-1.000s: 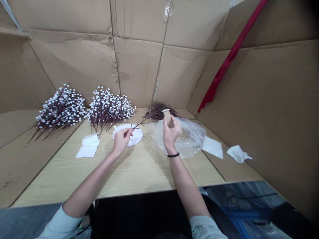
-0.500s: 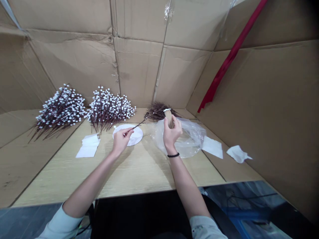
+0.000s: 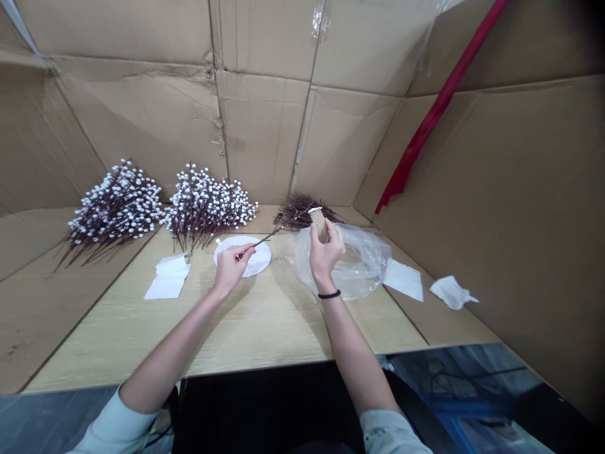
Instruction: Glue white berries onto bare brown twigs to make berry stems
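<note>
My left hand (image 3: 231,268) pinches a thin brown twig (image 3: 265,239), whose branched tip points up and to the right. Beneath that hand a round white disc (image 3: 259,260) lies on the table. In my right hand (image 3: 326,252) is a small flat tan strip (image 3: 319,222) with white stuff along its upper edge; the twig's tip is just left of it, and I cannot tell whether they touch. A clear plastic bag (image 3: 363,265) lies beneath my right hand, and a pile of bare brown twigs (image 3: 297,208) sits behind it.
Two piles of white-berried twigs, a left pile (image 3: 116,202) and a middle pile (image 3: 208,205), lie at the back. White paper (image 3: 167,277) is at the left, with more paper (image 3: 403,279) and a crumpled sheet (image 3: 452,292) at the right. Cardboard walls (image 3: 265,132) surround the table (image 3: 265,334).
My left hand has shifted very slightly right with the twig. The tan strip has tilted slightly left in my right hand. The rest stays put.
</note>
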{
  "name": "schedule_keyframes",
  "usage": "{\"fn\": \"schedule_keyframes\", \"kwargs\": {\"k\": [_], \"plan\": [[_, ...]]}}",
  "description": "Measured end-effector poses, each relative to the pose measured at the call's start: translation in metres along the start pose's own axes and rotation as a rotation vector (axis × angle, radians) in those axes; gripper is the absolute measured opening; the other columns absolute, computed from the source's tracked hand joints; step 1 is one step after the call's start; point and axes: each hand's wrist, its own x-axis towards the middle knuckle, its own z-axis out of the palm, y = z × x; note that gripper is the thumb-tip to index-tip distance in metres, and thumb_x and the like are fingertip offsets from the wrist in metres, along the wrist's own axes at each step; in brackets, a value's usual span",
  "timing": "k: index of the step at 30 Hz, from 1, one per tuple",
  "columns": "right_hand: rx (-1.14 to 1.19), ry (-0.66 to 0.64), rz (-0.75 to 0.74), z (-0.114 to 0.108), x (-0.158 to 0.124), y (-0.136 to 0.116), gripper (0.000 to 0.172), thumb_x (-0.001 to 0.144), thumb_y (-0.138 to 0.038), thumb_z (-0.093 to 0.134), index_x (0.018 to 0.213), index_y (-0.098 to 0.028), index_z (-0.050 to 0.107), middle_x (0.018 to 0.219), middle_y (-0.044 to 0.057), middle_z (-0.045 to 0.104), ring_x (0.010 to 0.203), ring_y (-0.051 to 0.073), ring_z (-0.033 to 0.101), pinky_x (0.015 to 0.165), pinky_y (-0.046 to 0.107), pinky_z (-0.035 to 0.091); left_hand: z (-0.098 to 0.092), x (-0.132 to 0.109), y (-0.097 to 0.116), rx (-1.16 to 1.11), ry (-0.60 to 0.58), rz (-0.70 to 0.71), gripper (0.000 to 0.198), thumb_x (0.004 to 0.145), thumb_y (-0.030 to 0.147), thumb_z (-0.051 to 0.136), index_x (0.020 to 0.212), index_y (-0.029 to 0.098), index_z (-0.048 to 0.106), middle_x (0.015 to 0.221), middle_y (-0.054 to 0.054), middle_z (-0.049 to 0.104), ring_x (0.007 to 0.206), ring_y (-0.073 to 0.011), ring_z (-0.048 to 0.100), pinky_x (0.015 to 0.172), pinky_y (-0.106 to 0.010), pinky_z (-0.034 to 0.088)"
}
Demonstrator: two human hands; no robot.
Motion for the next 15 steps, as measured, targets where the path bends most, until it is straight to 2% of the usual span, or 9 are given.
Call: {"fn": "schedule_keyframes", "kwargs": {"k": [15], "plan": [[0.006,0.01,0.021,-0.0002,-0.0005,-0.0003,0.041,0.077,-0.041,0.052,0.104,-0.012,0.061,0.097,0.011,0.062,0.09,0.019,0.057,0.083,0.033,0.044,-0.0004,0.0001,0.0028,-0.003,0.03,-0.043,0.026,0.076,0.032,0.053,0.09,0.016,0.068,0.09,-0.006,0.069,0.085,-0.0179,0.061,0.073,-0.028,0.045]]}}
